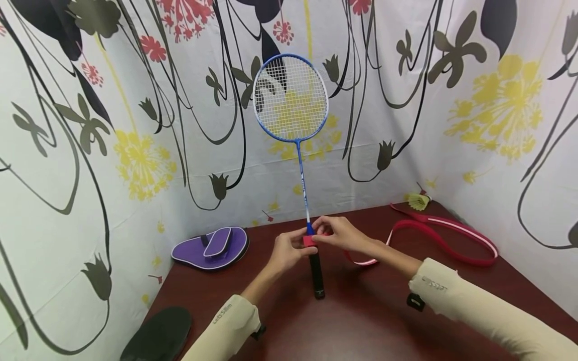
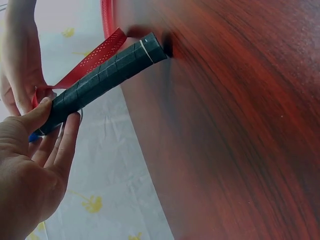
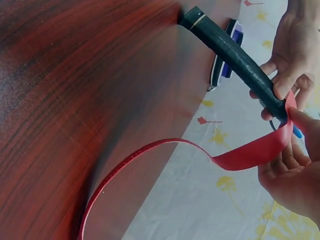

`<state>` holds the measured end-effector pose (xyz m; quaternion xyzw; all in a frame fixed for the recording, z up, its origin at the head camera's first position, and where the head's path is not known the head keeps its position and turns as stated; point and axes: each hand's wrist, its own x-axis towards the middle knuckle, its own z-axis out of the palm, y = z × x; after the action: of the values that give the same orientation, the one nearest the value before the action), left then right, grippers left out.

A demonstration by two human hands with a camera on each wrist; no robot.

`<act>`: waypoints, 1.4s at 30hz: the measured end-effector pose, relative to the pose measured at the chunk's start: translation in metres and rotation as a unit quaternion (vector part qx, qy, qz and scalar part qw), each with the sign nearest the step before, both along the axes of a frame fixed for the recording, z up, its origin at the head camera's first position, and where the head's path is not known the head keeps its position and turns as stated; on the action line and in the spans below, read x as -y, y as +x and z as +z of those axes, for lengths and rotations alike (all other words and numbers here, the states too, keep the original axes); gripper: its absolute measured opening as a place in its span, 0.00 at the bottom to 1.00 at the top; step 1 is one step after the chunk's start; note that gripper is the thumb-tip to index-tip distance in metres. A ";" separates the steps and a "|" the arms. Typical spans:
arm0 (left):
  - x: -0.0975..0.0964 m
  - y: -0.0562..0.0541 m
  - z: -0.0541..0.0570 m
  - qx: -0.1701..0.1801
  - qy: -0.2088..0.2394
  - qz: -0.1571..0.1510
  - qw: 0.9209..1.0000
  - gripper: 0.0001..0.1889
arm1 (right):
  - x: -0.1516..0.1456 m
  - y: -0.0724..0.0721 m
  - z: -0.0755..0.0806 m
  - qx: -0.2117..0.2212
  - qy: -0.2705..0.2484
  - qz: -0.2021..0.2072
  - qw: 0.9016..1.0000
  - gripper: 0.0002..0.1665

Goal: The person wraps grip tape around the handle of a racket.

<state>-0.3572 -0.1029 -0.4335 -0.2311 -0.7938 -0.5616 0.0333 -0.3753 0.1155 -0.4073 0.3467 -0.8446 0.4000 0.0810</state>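
A blue and white badminton racket stands nearly upright, its strung head up and the butt of its black handle on or near the table. My left hand holds the top of the handle between thumb and fingers. Opposite it, my right hand pinches a red perforated grip tape against the handle's upper end, below the blue cone. From there the tape hangs off the handle and runs in a long loose curve to the right. The fingertips behind the handle are partly hidden.
On the brown table, a purple paddle case lies at the back left and a dark paddle-shaped object at the front left. A yellow shuttlecock sits in the back right corner. Patterned cloth walls the table.
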 end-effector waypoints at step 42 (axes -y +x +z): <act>0.010 0.010 -0.019 -0.071 0.101 0.060 0.990 0.11 | 0.014 -0.009 0.002 -0.043 0.037 0.047 0.997 0.13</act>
<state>-0.3470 -0.1130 -0.4524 -0.2175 -0.7410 -0.6182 0.1467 -0.3843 0.1011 -0.4054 0.4058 -0.8372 0.3566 0.0853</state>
